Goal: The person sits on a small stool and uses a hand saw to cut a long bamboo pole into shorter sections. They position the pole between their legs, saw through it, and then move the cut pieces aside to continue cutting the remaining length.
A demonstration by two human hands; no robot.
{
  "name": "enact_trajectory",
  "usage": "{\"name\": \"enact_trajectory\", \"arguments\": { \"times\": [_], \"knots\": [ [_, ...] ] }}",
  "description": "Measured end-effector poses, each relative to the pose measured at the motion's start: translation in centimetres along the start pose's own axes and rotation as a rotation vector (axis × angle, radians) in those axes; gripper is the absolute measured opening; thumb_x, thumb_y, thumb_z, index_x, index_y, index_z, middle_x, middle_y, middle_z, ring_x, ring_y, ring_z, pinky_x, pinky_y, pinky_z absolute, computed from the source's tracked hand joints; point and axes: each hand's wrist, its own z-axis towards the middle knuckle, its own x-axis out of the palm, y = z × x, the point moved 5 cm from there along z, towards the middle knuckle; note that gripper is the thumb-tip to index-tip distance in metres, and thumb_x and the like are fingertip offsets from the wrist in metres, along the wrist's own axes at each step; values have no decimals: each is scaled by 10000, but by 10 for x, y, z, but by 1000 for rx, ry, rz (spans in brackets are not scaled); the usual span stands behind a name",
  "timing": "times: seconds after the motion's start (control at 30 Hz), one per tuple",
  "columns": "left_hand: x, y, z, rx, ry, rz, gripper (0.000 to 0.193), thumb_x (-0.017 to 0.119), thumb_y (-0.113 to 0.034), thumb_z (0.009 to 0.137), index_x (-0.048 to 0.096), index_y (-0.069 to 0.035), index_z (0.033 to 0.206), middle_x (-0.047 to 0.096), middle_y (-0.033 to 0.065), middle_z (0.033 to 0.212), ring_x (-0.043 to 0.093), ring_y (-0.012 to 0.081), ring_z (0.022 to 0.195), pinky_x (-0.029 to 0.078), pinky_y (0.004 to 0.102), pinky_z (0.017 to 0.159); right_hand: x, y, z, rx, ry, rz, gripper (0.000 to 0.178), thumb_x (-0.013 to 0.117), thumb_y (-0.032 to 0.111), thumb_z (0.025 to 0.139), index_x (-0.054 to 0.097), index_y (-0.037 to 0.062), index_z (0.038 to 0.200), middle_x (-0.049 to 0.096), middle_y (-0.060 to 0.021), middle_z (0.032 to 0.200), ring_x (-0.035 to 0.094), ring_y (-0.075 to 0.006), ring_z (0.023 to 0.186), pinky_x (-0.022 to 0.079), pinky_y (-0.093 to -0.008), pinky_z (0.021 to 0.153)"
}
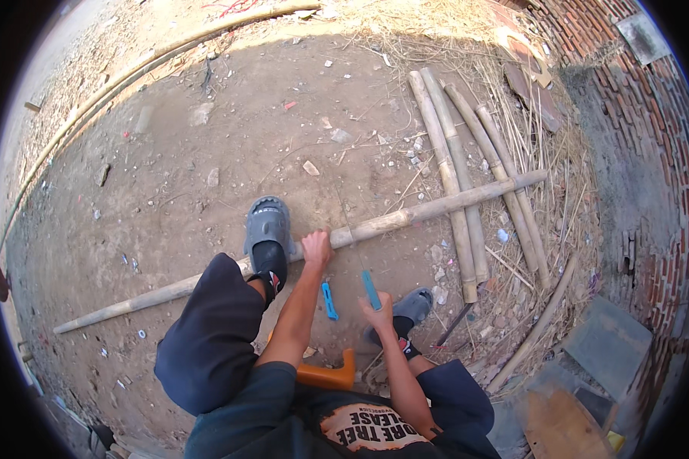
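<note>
A long bamboo pole (417,214) lies slantwise across the ground before me, its right end resting over several shorter bamboo pieces. My left hand (317,249) is closed around the pole, beside my left shoe (268,224), which presses on it. In my right hand (378,312) is the blue handle of a saw (370,289). Its thin blade reaches away from me and crosses the pole just right of my left hand; how deep it sits cannot be made out. Between my hands, a blue tool like a utility knife (329,301) lies on the dirt.
Shorter bamboo pieces (445,164) lie side by side at the right, near dry straw (566,172). A brick wall (651,138) bounds that side. An orange plastic object (325,375) is partly hidden beneath me. Another long pole (142,67) curves along the far left.
</note>
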Motion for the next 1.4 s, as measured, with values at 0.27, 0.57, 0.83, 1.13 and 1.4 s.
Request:
{"name": "enact_trajectory", "arguments": {
  "times": [0.27, 0.57, 0.83, 1.13, 1.4],
  "knots": [
    [32, 30, 0, -31, -24, -19, 340, 773, -82, 635, 665, -110, 956, 741, 162, 892, 739, 361, 864, 580, 479, 746, -59, 12, -177, 63, 8, -35, 321, 720, 76, 754, 469, 46, 556, 438, -12, 486, 426, -89, 443, 339, -314, 453],
    [10, 7, 6, -12, 8, -28, 314, 801, -120, 655, 682, -115, 946, 746, 151, 901, 744, 346, 868, 583, 482, 743, 0, -7, -37, -2, 18, -55, 332, 727, 128, 764, 473, 30, 574, 439, -36, 495, 417, -106, 473, 350, -346, 471],
    [11, 16, 1, -35, 14, -28, 241, 761, -88, 680, 716, -128, 913, 753, 142, 913, 750, 334, 878, 590, 472, 735, -40, -5, -99, 27, 17, -36, 298, 713, 75, 759, 470, 31, 591, 426, -6, 521, 420, -73, 503, 350, -315, 472],
    [4, 7, 2, -53, 63, -20, 220, 762, -111, 707, 725, -130, 923, 758, 138, 953, 748, 331, 920, 591, 469, 755, -28, -18, -77, 13, 0, -77, 347, 728, 89, 768, 457, 32, 558, 439, -12, 499, 420, -89, 479, 355, -328, 472],
    [16, 22, 11, -53, 68, -10, 181, 776, -139, 725, 739, -133, 902, 755, 139, 944, 748, 327, 913, 594, 460, 768, -16, -15, -56, 8, 4, 15, 311, 719, 89, 775, 468, 33, 600, 439, 7, 535, 419, -75, 517, 352, -323, 485]
  ]
}}
